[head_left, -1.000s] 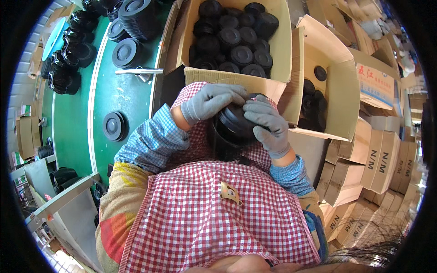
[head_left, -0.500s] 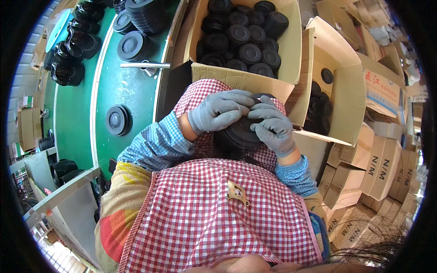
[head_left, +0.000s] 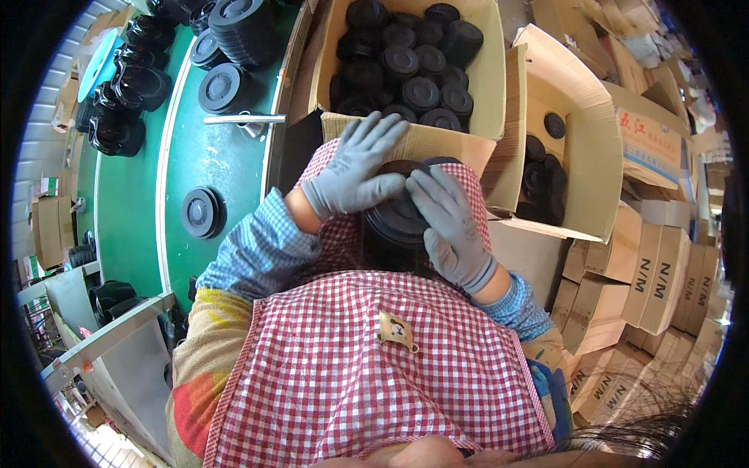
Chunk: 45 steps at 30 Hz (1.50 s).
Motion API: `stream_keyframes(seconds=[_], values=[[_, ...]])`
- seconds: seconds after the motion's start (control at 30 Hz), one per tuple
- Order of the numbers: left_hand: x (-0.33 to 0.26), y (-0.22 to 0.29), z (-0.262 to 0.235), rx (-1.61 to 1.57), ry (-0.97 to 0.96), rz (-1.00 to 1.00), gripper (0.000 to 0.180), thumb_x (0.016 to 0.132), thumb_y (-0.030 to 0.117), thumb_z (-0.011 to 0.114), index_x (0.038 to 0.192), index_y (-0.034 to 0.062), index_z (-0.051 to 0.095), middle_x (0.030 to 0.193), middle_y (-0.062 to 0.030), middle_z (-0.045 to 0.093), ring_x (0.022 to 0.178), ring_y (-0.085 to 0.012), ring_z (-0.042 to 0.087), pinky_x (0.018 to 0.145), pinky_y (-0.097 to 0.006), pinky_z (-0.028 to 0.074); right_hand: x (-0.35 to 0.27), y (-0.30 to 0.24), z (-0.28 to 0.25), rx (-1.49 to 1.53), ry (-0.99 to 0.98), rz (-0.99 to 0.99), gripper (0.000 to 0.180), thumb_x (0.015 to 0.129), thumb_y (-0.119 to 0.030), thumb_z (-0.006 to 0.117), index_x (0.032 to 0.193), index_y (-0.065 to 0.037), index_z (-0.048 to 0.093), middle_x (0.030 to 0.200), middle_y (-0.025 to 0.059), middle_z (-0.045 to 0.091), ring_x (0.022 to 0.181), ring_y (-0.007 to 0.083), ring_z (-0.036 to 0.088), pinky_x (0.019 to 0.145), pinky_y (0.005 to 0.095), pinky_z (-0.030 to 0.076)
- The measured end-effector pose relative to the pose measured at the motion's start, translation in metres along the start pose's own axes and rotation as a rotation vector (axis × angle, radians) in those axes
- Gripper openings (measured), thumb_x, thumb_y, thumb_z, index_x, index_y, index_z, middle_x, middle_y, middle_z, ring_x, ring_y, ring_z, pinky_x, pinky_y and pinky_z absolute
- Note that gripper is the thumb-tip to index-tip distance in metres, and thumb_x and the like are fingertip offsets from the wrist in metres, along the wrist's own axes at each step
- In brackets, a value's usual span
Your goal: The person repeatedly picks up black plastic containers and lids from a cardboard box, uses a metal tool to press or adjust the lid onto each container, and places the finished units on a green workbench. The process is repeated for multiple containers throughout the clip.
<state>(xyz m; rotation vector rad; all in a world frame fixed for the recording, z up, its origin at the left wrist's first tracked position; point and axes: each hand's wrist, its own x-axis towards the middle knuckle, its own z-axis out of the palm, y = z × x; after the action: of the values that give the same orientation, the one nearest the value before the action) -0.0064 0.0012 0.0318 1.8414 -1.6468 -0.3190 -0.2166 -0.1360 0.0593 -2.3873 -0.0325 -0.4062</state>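
Both hands wear grey gloves and rest on a stack of round black plastic lids [head_left: 398, 218] held over my lap. My left hand [head_left: 355, 168] lies flat on the stack's top left, fingers spread toward the box. My right hand [head_left: 449, 226] wraps the stack's right side. Just beyond them stands an open cardboard box [head_left: 413, 140] filled with several stacks of the same black lids [head_left: 406, 66]. My red-and-white checked apron [head_left: 374, 374] covers the lower part of the view.
A green conveyor belt [head_left: 175, 164] runs on the left with black lids [head_left: 203, 212] and stacked black trays [head_left: 125, 101] on it. A second open box [head_left: 562, 117] with black lids stands to the right. Folded cardboard cartons [head_left: 647, 288] pile up at the right.
Both hands and the lid stack have shifted forward toward the near edge of the open box. My left hand's fingers have spread out flatter over the stack's top.
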Motion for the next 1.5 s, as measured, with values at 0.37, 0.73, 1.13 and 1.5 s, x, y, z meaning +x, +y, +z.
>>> stream_keyframes(seconds=[0.37,0.73,1.13,1.5], values=[[-0.013,0.033,-0.014,0.129,0.034,0.061,0.1,0.088,0.078,0.046,0.153,0.0024,0.038,0.155,-0.0265,0.039,0.145,-0.0496,0.032,0.119,-0.062,0.017,-0.005,0.004,-0.007,0.06,0.017,0.046,0.055,0.101,-0.034,0.051,0.142,0.003,0.05,0.146,0.0253,0.049,0.14,0.046,0.039,0.119,0.0528,0.027],[-0.001,0.06,-0.012,0.155,-0.09,0.097,0.097,0.093,0.074,0.042,0.152,-0.0022,0.037,0.154,-0.0285,0.039,0.146,-0.0496,0.03,0.12,-0.061,0.015,-0.011,0.015,0.016,-0.073,0.104,0.181,0.064,0.1,-0.048,0.048,0.139,0.002,0.052,0.147,0.027,0.047,0.139,0.045,0.04,0.119,0.0545,0.026],[0.017,0.035,-0.035,0.179,-0.23,-0.092,0.05,0.095,0.031,0.059,0.132,-0.0027,0.058,0.131,-0.0237,0.061,0.126,-0.0412,0.055,0.111,-0.049,0.038,-0.007,0.013,-0.017,0.161,-0.243,-0.005,0.093,0.088,-0.061,0.058,0.156,-0.003,0.034,0.16,0.0255,0.031,0.151,0.0432,0.024,0.124,0.057,0.013],[0.061,-0.013,-0.003,-0.278,-0.292,0.111,0.037,0.095,0.026,0.068,0.128,0.0094,0.066,0.11,-0.0165,0.073,0.106,-0.0357,0.069,0.095,-0.045,0.052,0.033,0.054,-0.039,-0.231,-0.341,-0.27,0.098,0.079,-0.066,0.069,0.158,-0.019,0.036,0.165,0.0157,0.026,0.154,0.0371,0.016,0.123,0.0596,0.007]])
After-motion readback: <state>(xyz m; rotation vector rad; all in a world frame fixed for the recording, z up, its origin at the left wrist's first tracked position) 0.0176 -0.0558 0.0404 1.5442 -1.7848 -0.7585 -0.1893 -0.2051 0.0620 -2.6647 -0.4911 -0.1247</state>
